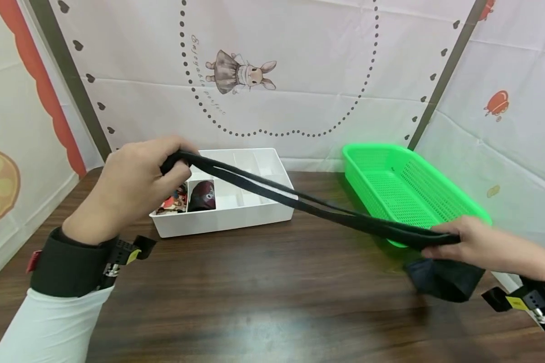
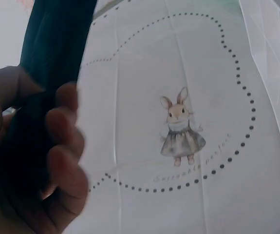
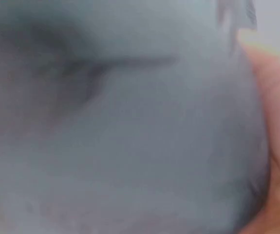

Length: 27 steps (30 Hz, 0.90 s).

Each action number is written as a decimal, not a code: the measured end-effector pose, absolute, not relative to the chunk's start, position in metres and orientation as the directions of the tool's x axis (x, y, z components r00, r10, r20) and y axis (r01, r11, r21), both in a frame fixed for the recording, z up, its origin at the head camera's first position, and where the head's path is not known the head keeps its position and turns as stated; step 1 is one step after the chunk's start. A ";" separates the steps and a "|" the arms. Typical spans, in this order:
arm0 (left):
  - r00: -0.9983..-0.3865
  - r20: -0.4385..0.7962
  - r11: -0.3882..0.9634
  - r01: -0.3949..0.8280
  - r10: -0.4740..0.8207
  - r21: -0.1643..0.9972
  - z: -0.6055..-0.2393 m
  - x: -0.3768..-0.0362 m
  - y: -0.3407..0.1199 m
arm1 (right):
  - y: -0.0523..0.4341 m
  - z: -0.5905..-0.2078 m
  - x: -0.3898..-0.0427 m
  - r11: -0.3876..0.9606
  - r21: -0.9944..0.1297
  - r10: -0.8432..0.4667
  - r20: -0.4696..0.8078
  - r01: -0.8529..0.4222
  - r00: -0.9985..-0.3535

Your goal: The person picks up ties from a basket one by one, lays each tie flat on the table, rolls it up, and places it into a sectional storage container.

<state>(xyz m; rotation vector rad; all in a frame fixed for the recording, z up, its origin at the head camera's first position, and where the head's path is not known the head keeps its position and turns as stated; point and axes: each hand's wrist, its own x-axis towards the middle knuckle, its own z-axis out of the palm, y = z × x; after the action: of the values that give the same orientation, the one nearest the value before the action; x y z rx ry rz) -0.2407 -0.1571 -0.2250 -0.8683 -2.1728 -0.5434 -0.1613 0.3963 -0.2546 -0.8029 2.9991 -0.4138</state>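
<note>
Black stretchy garment point(image 1: 309, 204) spans taut above the bench point(image 1: 254, 282), left hand point(image 1: 131, 186) clenched round one end, right hand point(image 1: 486, 247) pinching the other (beside the green basket point(image 1: 413, 186)); overstretching could slip either grip, snapping it back.

My left hand point(image 2: 37, 190), at the lower left of the frame, curls its fingers point(image 2: 64, 141) round a dark cloth point(image 2: 57, 44); a rabbit-print backdrop point(image 2: 181, 131) fills the right.
</note>
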 end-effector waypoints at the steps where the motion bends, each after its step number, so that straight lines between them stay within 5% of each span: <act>1: -0.525 0.732 0.681 0.723 0.435 0.115 -0.225 -0.241 -0.159 | 0.395 -0.255 -0.160 0.850 -0.184 -0.473 0.147 -0.494 -0.869; 6: -0.662 0.582 0.728 0.665 0.472 0.166 -0.226 -0.243 -0.172 | 0.392 -0.258 -0.157 0.916 0.163 -0.399 0.482 -0.368 -0.780; 10: -0.787 0.432 0.797 0.565 0.441 0.215 -0.224 -0.247 -0.192 | 0.392 -0.273 -0.163 0.848 0.214 -0.510 0.574 -0.485 -0.640; 13: -0.849 0.296 0.831 0.508 0.438 0.228 -0.224 -0.254 -0.207 | 0.383 -0.296 -0.165 0.795 0.170 -0.563 0.567 -0.583 -0.602; 17: -0.873 0.206 0.847 0.482 0.442 0.224 -0.229 -0.261 -0.225 | 0.365 -0.330 -0.156 0.756 -0.031 -0.588 0.407 -0.654 -0.699; 22: -0.876 0.212 0.847 0.475 0.432 0.237 -0.232 -0.267 -0.240 | 0.358 -0.345 -0.146 0.789 -0.407 -0.509 -0.011 -0.461 -0.861; 27: -0.896 0.149 0.863 0.442 0.417 0.245 -0.230 -0.271 -0.250 | 0.368 -0.350 -0.150 0.797 -0.477 -0.497 -0.171 -0.370 -0.851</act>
<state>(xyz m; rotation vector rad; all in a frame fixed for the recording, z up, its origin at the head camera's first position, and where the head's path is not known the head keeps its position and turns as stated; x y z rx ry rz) -0.2708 -0.2499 -0.2298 -0.6807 -2.9434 -0.4205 -0.1503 0.3676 -0.3504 -0.6666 2.6984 -0.6307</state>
